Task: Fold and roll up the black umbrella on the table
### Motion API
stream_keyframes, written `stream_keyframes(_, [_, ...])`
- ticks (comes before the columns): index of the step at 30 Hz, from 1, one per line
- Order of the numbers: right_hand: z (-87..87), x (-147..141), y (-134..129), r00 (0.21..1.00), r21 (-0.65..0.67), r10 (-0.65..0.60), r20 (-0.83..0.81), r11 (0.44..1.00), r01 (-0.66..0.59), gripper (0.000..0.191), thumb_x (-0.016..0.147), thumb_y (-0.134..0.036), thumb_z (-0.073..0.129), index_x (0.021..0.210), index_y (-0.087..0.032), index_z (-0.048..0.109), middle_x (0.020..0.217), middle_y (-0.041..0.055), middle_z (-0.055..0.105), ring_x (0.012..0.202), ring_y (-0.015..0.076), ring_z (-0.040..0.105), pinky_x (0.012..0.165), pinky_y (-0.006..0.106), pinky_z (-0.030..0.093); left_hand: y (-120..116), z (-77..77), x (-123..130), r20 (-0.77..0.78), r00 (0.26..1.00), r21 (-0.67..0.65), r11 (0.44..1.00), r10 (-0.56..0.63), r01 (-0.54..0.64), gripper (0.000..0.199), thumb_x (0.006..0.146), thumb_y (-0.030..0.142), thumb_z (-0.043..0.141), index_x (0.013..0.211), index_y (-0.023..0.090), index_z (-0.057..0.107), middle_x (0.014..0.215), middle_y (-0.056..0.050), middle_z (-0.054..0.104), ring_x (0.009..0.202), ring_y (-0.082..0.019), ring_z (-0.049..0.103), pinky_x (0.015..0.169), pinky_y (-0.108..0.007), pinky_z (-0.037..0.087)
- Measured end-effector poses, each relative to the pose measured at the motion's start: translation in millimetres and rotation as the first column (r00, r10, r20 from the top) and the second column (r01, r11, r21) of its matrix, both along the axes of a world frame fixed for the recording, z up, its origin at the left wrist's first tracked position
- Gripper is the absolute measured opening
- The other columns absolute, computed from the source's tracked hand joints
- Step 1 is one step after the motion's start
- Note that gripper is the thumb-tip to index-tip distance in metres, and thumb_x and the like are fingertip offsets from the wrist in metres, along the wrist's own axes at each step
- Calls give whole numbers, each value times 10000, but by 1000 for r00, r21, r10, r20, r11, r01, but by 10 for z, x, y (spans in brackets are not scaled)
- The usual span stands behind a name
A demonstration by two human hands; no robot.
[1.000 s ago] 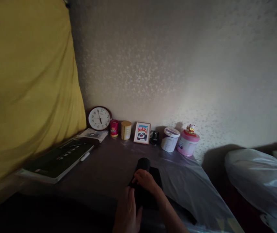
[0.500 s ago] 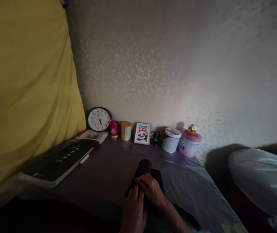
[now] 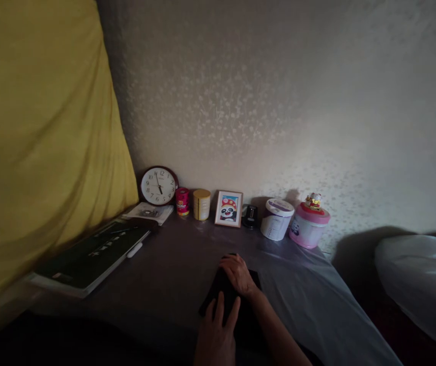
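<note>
A dark black cloth (image 3: 214, 290), seemingly folded in layers, lies at the front of the table. My left hand (image 3: 218, 323) rests on its near part with the fingers spread apart. Across the far end of the cloth lies my right hand (image 3: 237, 273), palm down, its fingers extended to the left and slightly bent. Dim light and my forearms hide much of the cloth, so its exact kind cannot be made out.
A dark green book (image 3: 95, 254) and a white marker-like object (image 3: 135, 250) lie left. Along the wall stand a clock (image 3: 158, 186), red can (image 3: 182, 202), yellow-lidded can (image 3: 201, 205), panda picture frame (image 3: 229, 209), white tub (image 3: 277, 219) and pink tub (image 3: 308, 226) bearing a figurine.
My right hand has moved forward to the cloth's far end. My left hand's closed fingers have spread out on it. The rolled upper part now looks flatter. The view has shifted slightly.
</note>
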State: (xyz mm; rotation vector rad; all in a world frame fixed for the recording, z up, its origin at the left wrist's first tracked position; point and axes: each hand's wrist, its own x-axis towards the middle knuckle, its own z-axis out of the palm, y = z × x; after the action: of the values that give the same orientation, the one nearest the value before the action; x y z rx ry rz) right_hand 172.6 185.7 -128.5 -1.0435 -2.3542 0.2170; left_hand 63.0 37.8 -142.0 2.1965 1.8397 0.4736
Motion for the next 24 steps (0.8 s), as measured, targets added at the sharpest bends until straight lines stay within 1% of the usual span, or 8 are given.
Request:
stream_keyframes(3, [-4,0,200,999,2,-38,12,999,38,332,925,-227,338,985,-230,664,1076,25,676,1140,191,518,1009,398,333,4,28,3,8,1000,-68,998,-12,12,566,827,192,420,1352,357,288,1485,-71,221,1319,-319,280,1016,-448,337])
stream_keyframes(5, [12,29,251,991,11,-134,3,991,134,325,916,-212,345,1018,-197,652,1093,58,665,1098,192,550,970,364,384,-8,61,5,20,1000,-97,995,-1,3,552,827,182,400,1347,340,310,1489,-74,197,1331,-323,251,1029,-445,320])
stream_keyframes(9, [17,174,57,930,76,-349,-114,930,359,307,887,-187,379,1085,-148,610,1095,114,649,1037,221,578,928,386,424,-29,134,-5,32,999,-130,991,-26,30,673,746,132,458,1364,316,266,1495,-76,129,1335,-343,222,1047,-467,289])
stream_keyframes(13, [-69,263,-318,963,131,-214,-164,963,236,375,841,-67,334,1069,-171,613,1090,82,649,1036,180,570,947,354,419,-27,264,-3,3,999,-224,974,-39,39,887,585,21,519,1377,277,214,1491,-97,74,1329,-374,211,1047,-475,287])
stream_keyframes(16, [-111,233,-431,977,109,-181,-110,975,193,489,769,3,332,1153,-167,582,1218,79,589,1129,185,517,975,351,398,-37,382,32,-26,1000,-241,971,-3,-3,856,608,-25,471,1375,261,222,1489,-106,91,1319,-365,250,1041,-471,296])
stream_keyframes(18, [-119,226,-404,968,71,-226,-110,969,235,530,741,14,332,1174,-172,573,1247,80,570,1145,191,510,976,356,395,-46,412,49,-16,1000,-242,970,14,-18,819,635,-38,435,1373,257,238,1490,-105,106,1308,-359,285,1029,-475,311])
stream_keyframes(22, [-160,380,-309,918,-44,-328,-222,944,326,424,742,-62,364,1045,-162,642,1153,98,624,1080,207,559,951,355,418,-34,288,-31,117,992,-224,974,53,-26,879,594,-61,435,1381,275,234,1508,-91,65,1254,-342,388,1002,-458,348])
stream_keyframes(24, [-193,536,-299,887,-125,-360,-289,933,338,369,730,-114,385,961,-159,669,1071,103,659,1025,214,589,934,353,430,-13,203,-137,225,974,-169,985,8,31,956,541,-82,435,1396,274,196,1516,-89,43,1281,-292,362,1018,-398,343])
